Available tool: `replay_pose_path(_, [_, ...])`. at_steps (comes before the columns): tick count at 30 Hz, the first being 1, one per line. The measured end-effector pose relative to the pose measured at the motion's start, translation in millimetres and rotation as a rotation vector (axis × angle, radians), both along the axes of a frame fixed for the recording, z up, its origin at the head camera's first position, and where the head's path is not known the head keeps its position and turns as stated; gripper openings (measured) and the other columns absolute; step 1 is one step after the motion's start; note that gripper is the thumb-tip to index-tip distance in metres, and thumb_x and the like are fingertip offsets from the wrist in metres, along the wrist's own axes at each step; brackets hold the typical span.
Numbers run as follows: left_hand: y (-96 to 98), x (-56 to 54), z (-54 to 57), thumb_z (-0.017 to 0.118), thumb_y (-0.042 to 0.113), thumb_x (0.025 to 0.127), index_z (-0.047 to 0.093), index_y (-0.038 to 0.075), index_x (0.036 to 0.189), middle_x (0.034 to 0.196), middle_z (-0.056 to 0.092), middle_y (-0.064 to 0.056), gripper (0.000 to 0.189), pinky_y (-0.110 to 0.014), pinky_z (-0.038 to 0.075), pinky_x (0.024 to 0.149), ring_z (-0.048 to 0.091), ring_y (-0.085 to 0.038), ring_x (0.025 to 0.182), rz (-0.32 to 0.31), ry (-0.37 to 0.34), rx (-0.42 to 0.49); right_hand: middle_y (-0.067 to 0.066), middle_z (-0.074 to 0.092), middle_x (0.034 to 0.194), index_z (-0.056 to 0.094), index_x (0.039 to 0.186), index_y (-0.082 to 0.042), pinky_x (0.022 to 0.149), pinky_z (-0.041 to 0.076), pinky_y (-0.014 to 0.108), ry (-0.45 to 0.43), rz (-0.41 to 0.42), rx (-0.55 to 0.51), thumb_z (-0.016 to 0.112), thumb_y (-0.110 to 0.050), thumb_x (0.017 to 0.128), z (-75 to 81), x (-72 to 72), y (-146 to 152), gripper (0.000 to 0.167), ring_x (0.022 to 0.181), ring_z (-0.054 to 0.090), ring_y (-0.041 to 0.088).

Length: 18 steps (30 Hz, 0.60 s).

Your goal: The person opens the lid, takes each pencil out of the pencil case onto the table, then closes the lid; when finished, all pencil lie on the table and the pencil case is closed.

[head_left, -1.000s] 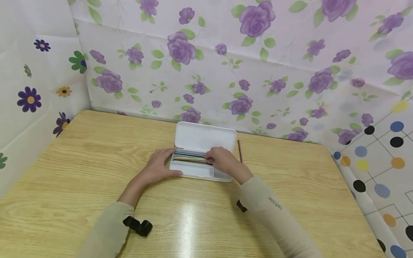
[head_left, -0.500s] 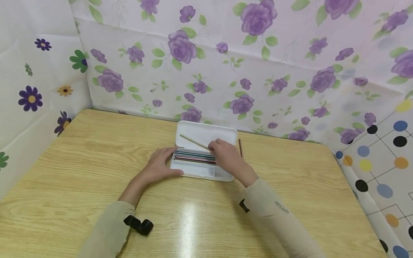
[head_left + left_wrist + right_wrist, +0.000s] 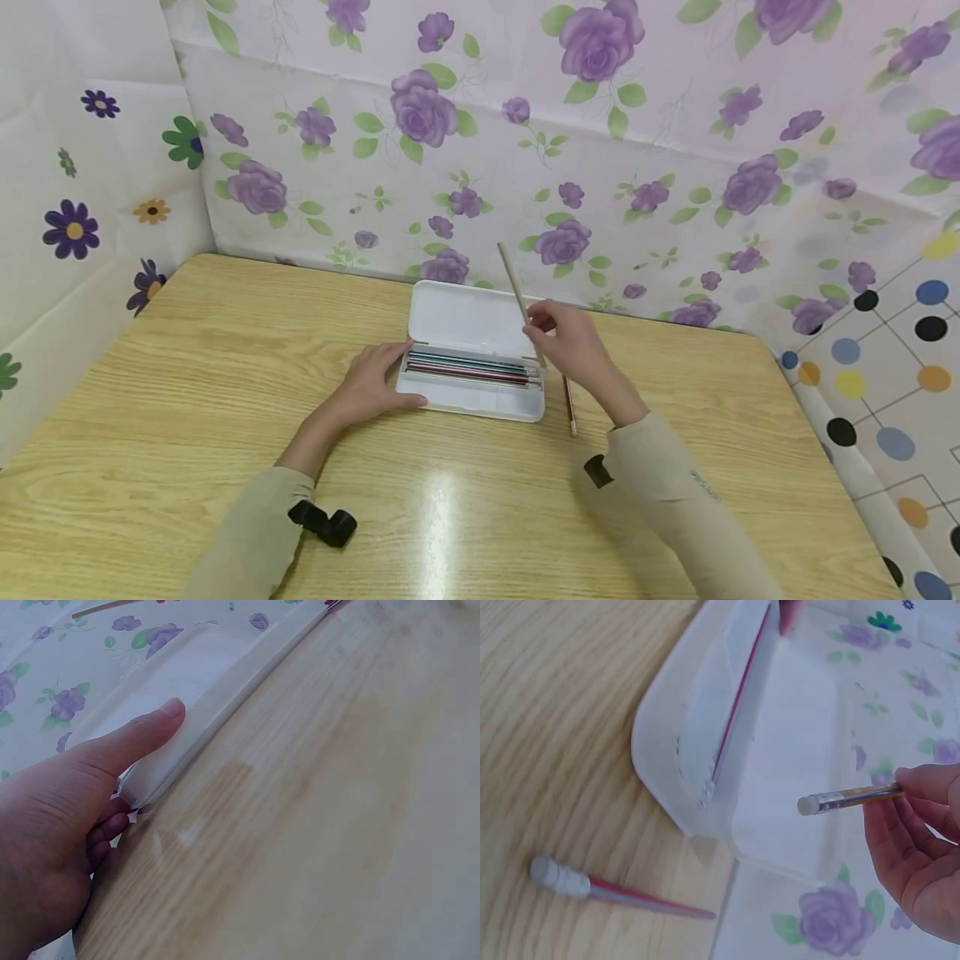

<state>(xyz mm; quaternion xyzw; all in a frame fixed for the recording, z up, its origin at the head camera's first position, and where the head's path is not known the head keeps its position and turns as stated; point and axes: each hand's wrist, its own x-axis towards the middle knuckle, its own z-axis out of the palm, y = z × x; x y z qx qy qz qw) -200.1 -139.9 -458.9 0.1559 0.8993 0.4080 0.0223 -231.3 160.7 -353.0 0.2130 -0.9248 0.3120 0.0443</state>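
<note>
The right hand pinches a gold pencil, pointing up toward the flowery wall, with the white box just left and a red pencil below.

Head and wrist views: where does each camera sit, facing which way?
Head: on the head, facing forward and down at the open white rectangular pencil case; left hand, right hand, beige sleeves show.
Left wrist: on that wrist, facing the case's side; left hand shows.
Right wrist: on that wrist, facing the thin yellowish pencil; right hand and probably blurred left fingers show.
Wrist views share the case.
</note>
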Motion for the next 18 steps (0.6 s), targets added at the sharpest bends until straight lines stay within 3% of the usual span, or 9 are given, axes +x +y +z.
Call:
replay_pose_path(9, [0.2,0.1,0.6,0.083,0.043,0.072,0.037,0.002,0.148,0.146,0.040,-0.021,0.098,-0.059,0.020,0.107,0.029,-0.042,0.133,-0.004,-0.003,0.004,0.018,0.066,0.102,0.061,0.123,0.006,0.069,0.055,0.036,-0.076,-0.120,-0.041,0.062,-0.013,0.095,2.0,-5.0,38,0.033,0.091,0.063,0.030])
replay_pose_path(18, [0.4,-0.6,-0.2,0.083,0.043,0.072,0.038,0.002,0.147,0.146,0.041,-0.021,0.097,-0.059,0.020,0.107,0.030,-0.042,0.133,-0.006,0.006,0.006,0.024,0.063,0.105,0.056,0.124,0.013,0.072,0.057,0.036,-0.193,-0.189,-0.096,0.059,-0.009,0.096,-6.3,-8.2,76,0.036,0.093,0.063,0.034])
